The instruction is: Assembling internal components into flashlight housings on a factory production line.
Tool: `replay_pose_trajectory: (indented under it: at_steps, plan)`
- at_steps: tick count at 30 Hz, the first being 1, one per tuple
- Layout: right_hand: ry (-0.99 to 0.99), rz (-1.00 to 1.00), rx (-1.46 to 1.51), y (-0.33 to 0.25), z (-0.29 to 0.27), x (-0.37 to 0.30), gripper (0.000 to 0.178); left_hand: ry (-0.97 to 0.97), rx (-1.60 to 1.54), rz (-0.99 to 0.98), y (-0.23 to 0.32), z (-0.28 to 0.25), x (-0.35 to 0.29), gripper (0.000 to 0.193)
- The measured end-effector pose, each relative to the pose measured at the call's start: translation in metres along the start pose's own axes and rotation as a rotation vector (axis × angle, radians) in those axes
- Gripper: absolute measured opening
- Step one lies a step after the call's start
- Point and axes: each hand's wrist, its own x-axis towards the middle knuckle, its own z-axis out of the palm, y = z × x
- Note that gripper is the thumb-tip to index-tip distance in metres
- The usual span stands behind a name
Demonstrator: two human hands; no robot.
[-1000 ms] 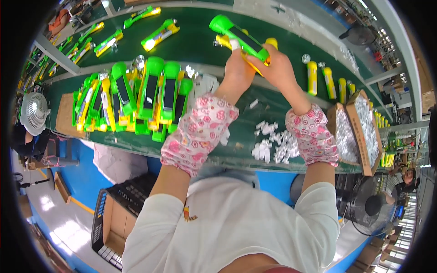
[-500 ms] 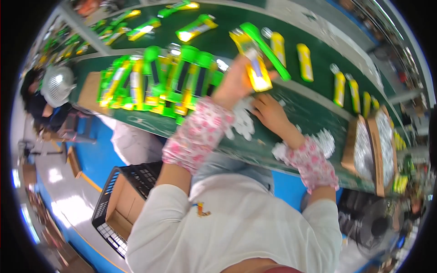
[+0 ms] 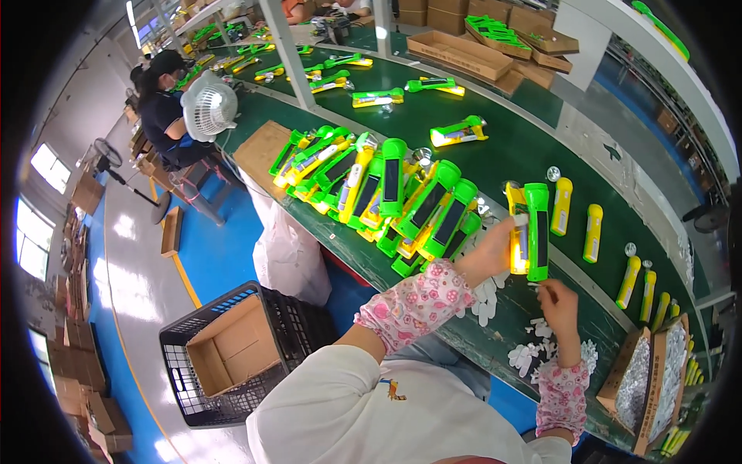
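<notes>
My left hand [image 3: 492,251] is closed around a flashlight body, raised over the green workbench. Its yellow half [image 3: 519,243] and its green half [image 3: 537,232], with a dark panel, stand side by side. Just below their lower end is my right hand [image 3: 559,309], thumb and fingertips pinched at a small white piece [image 3: 533,284]. White strips [image 3: 485,303] and more white pieces [image 3: 525,357] lie on the bench beneath my hands. To the left sits a heap of green and yellow flashlights [image 3: 393,185], several with dark panels.
Yellow flashlight halves [image 3: 563,207] with loose reflectors line the belt [image 3: 495,166] beyond. At right stands a carton [image 3: 627,379] of silvery parts. A black crate [image 3: 224,410] with cardboard inside is on the floor at left. Farther left are a white fan [image 3: 210,107] and a seated co-worker [image 3: 162,116].
The view has swung, showing more of the room at left. The green half, slanted before, now stands parallel to the yellow half. My right hand has gone from loosely bent fingers to a pinch.
</notes>
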Motion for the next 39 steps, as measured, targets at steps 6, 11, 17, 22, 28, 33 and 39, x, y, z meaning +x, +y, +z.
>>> replay_pose_trajectory:
  at_steps: [6, 11, 17, 22, 28, 33, 39]
  plan:
    - [0.134, -0.184, 0.497, -0.059, -0.067, 0.025, 0.016, -0.133, 0.073, -0.041, -0.004, 0.015, -0.004, 0.05]
    - [0.165, -0.196, 0.322, -0.095, -0.047, 0.046, 0.026, -0.205, 0.095, -0.03, -0.036, 0.047, -0.007, 0.055]
    - [0.273, -0.197, 0.139, -0.087, -0.059, 0.031, 0.014, -0.315, 0.145, -0.065, -0.064, 0.048, -0.01, 0.06]
    - [0.293, -0.307, 0.179, -0.072, -0.05, 0.028, 0.012, -0.295, 0.377, 0.069, -0.065, 0.031, -0.013, 0.061]
    - [0.376, -0.411, 0.167, -0.082, -0.047, 0.017, 0.013, -0.292, 0.482, 0.141, -0.067, 0.041, -0.021, 0.061]
    - [0.38, -0.454, -0.062, -0.073, -0.038, 0.017, 0.017, -0.251, 0.476, 0.188, -0.074, 0.03, -0.019, 0.051]
    - [0.492, -0.31, -0.341, -0.084, -0.053, -0.013, 0.062, -0.152, 0.051, 0.05, -0.075, 0.037, -0.013, 0.036]
